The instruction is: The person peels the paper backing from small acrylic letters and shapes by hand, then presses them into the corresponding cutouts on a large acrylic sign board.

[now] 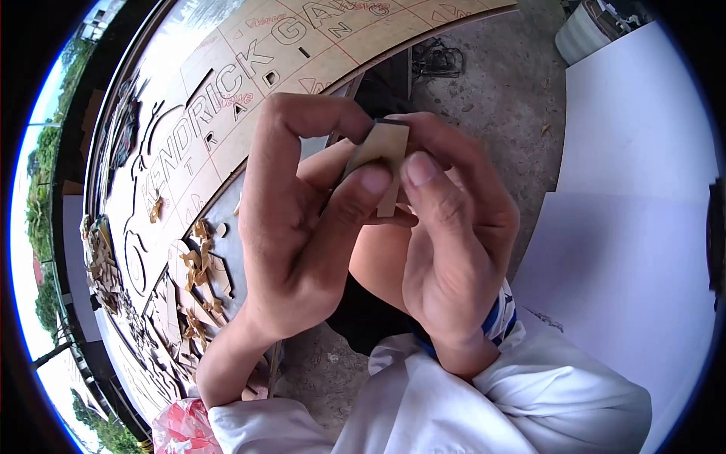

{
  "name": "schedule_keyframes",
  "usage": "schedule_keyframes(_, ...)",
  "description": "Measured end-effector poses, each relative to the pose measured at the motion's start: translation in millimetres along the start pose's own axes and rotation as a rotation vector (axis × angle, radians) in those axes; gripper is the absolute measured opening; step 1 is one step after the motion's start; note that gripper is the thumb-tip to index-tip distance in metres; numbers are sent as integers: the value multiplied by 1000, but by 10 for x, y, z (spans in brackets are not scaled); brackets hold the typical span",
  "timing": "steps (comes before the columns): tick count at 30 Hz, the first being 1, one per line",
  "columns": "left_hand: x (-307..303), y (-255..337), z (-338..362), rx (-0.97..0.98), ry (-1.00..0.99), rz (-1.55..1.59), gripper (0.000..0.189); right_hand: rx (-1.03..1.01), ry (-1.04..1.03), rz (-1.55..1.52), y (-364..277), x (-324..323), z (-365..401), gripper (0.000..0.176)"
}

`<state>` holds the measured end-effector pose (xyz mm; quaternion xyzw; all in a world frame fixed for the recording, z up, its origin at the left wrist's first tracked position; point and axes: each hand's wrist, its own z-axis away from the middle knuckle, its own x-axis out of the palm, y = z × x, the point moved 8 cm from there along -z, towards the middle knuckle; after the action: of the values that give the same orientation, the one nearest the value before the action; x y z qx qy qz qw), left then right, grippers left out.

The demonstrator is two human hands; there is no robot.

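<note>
Both hands meet in the middle of the head view around a small tan flat piece [391, 144] with dark edges. My left hand [302, 212] pinches its left side, thumb on the face and index finger curled over the top. On the right side, my right hand [457, 219] grips it with the thumb near its face and the fingers bent behind. The piece is tilted, with a narrow lower end showing between the thumbs. Parts of it are hidden by the fingers.
A table at the left bears a board [265, 68] with cut-out letters and red print. Loose offcuts and peeled brown paper [198, 265] lie nearer. White panels [612, 250] stand at the right. A bucket [586, 34] and dark wires [441, 59] are on the concrete floor.
</note>
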<state>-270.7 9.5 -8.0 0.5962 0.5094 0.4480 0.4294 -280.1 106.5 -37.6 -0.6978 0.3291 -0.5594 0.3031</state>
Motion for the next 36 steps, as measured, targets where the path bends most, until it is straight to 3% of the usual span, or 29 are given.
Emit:
schedule_keyframes(2,48,-56,10,62,-46,-149,23,41,39,0,42,-63,-18,24)
schedule_keyframes(4,51,-106,29,10,-61,-156,23,-21,-52,-85,7,-37,-49,23)
schedule_keyframes(6,73,-224,22,-42,-70,-151,25,-9,-5,-4,12,-77,-55,21)
schedule_keyframes(8,169,-291,-19,64,-122,-146,33,43,34,-140,49,-107,-84,21)
schedule_keyframes(9,156,-280,-29,-28,-115,-272,40,47,40,-135,105,-148,-104,21)
schedule_keyframes(11,131,-355,-10,18,-108,-314,41,-199,-44,128,36,-174,-127,22)
schedule_keyframes(12,126,-349,-7,70,-104,-364,43,-195,-38,133,57,-159,-137,22)
schedule_keyframes(13,107,-357,25,-96,-131,-370,46,-215,-29,132,61,-118,-140,22)
schedule_keyframes(14,137,-395,10,-99,-131,-368,46,-234,-22,129,62,-94,-146,22)
schedule_keyframes(16,105,-204,10,249,146,-465,25,-255,-55,120,72,-83,-178,22)
schedule_keyframes(20,50,-229,35,589,300,-378,31,-282,-118,108,92,-77,-191,22)
schedule_keyframes(26,52,-218,96,758,347,-320,40,-340,-126,86,118,-77,-158,22)
schedule_keyframes(30,64,-327,100,721,352,-268,42,-352,-132,74,113,-83,-146,23)
schedule_keyframes(32,67,-310,164,905,369,-232,39,-341,-145,70,98,-82,-145,23)
schedule_keyframes(33,32,-281,169,908,368,-232,39,-333,-159,68,85,-76,-145,23)
schedule_keyframes(35,88,-249,107,819,174,-344,36,-303,-192,67,57,-69,-155,23)
schedule_keyframes(36,122,-249,139,820,173,-343,36,-289,-204,68,51,-76,-160,23)
